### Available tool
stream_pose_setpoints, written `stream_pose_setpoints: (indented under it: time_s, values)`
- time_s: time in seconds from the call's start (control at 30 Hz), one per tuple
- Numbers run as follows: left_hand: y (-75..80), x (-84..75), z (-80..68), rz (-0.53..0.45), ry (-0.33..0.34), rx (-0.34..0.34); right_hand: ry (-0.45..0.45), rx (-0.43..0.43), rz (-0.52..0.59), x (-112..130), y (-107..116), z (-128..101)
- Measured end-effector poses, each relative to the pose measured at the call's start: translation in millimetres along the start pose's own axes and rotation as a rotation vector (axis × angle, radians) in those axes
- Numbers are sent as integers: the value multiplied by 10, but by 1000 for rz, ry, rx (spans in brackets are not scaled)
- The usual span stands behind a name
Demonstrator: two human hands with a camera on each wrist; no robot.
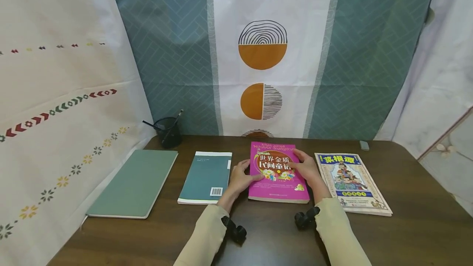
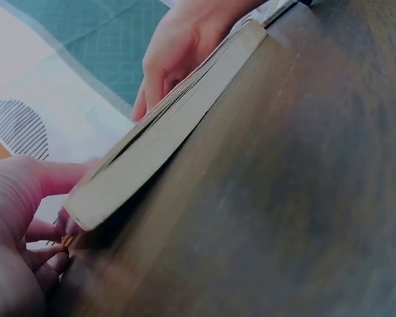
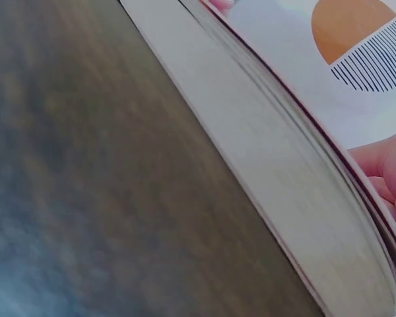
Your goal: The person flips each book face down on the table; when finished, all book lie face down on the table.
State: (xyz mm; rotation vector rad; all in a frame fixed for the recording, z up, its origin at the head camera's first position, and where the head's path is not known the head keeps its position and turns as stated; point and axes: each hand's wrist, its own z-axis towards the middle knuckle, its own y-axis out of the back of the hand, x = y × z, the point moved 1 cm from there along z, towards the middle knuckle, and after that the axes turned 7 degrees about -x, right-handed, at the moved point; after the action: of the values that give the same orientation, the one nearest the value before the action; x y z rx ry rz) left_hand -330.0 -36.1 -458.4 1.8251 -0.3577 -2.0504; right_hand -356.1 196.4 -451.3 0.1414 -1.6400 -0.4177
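Note:
A pink book (image 1: 278, 175) with Chinese title lettering lies flat on the dark wooden table (image 1: 258, 233), between two other books. My left hand (image 1: 246, 174) grips its left edge, thumb on the cover. My right hand (image 1: 300, 164) holds the right edge, fingers spread over the cover. In the left wrist view the pale page block (image 2: 165, 142) faces the camera, my left hand (image 2: 26, 224) pinches the near corner and the right hand (image 2: 175, 53) curls over the far side. The right wrist view shows the page block (image 3: 284, 185) and curled fingers (image 3: 389, 168) at the cover's edge.
A teal book (image 1: 207, 175) lies just left of the pink one, and a green notebook (image 1: 134, 184) further left. An illustrated book (image 1: 351, 182) lies to the right. A black mesh pen holder (image 1: 168, 131) and a small grey object (image 1: 364, 145) stand near the curtain backdrop.

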Motion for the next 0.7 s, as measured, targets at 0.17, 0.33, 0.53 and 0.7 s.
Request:
stream_pose_setpoints:
  time_s: [0.17,0.33,0.53,0.7]
  values:
    - [13,-14,-2,-42,8,3,-1,-11,3,23,-9,0]
    - [6,-8,-12,-90,38,20,-21,-23,5,31,-4,-18]
    - [-15,-23,-35,-133,36,20,-13,-29,4,48,-2,-33]
    - [-49,-46,-69,-269,-1,33,-15,-37,25,37,-25,-25]
